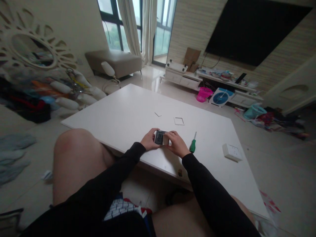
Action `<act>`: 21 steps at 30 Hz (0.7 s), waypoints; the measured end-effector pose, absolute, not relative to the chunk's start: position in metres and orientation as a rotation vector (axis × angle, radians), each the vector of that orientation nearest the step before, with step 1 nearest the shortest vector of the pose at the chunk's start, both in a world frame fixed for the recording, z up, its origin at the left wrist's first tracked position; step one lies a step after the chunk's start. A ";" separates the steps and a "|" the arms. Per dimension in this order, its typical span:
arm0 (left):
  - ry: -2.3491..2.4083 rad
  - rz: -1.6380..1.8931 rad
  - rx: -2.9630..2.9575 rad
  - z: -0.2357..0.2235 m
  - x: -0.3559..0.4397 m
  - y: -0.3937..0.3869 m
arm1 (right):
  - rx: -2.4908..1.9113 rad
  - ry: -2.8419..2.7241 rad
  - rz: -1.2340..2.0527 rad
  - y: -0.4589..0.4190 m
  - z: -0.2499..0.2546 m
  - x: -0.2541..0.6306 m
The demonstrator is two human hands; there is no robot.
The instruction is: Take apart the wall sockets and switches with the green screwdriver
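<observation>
Between my two hands, just above the near part of the white table (118,112), is a small wall socket (160,137) with a dark face or inside and pale edges. My left hand (149,139) grips its left side, thumb and fingers wrapped round the edge. On its right side my right hand (175,142) is closed, the fingertips over a pale part of it. A screwdriver (193,144) with a green handle lies right of my right hand. Farther off lie a thin square frame (179,121) and a thin V-shaped strip (158,114).
A white socket box (232,152) stands near the table's right edge. A small brown piece (180,172) sits at the near edge, by my right forearm. Beyond the table are a pink basket (203,94), a blue fan (220,97) and a low bench (115,62).
</observation>
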State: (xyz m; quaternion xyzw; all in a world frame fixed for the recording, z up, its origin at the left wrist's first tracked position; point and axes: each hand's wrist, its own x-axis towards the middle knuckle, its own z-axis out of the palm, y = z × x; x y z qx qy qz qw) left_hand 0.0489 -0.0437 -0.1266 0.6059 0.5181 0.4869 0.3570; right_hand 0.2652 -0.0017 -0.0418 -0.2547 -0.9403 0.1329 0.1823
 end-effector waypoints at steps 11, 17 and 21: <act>1.363 1.259 1.596 -0.128 0.047 -0.043 | -0.800 -2.596 0.341 0.007 -0.041 0.265; 1.363 1.262 1.602 -0.128 0.047 -0.043 | -0.746 -2.683 0.317 0.005 -0.037 0.265; 1.364 1.269 1.605 -0.127 0.048 -0.043 | -0.734 -2.715 0.316 0.003 -0.038 0.262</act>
